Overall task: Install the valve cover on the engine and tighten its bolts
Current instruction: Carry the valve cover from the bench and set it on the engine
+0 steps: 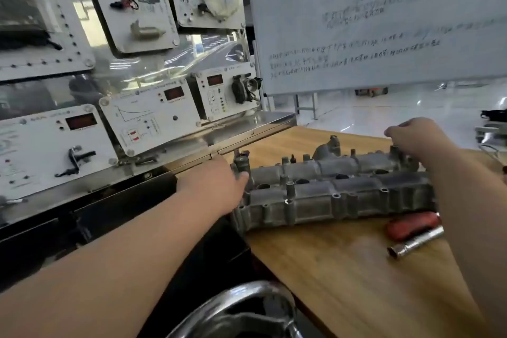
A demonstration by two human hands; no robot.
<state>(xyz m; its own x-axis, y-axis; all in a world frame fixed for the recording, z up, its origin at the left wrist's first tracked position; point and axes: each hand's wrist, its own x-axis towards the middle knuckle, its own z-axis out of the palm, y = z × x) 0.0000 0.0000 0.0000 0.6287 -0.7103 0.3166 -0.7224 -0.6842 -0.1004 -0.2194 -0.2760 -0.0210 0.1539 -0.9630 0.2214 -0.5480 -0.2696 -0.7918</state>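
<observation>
A long grey cast-metal valve cover point(334, 189) lies across the wooden table point(343, 277), its left end at the table's edge. Several bolts stand up from its top. My left hand point(216, 184) grips the cover's left end, fingers wrapped around its far side. My right hand point(417, 140) holds the cover's far right end from above, fingers curled over it. A red-handled driver with a chrome socket point(414, 236) lies on the table just in front of the cover's right end. No engine block can be made out.
A stainless bench with white instrument panels point(153, 115) stands to the left and behind. A whiteboard point(378, 22) stands at the back. A shiny metal part point(241, 310) sits at the bottom edge, between me and the table.
</observation>
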